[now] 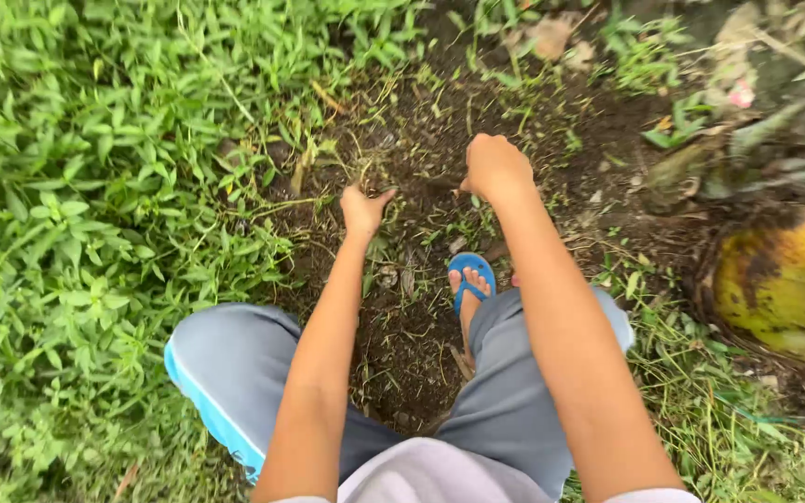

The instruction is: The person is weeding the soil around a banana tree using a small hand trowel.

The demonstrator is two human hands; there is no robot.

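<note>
We are crouching over dark soil patch (421,130). Two hands out: left hand (362,210) reaching down at thin weed stems (393,172), fingers narrowing, grip unclear; right hand (494,168) curling into fist, contents hidden. One blue sandal (470,277) showing between grey knees. Thick green weeds (95,186) crowding left. One yellow coconut (789,284) lying right.

Grey shorts (235,359) with blue stripe, blue flip-flop (470,273)
</note>
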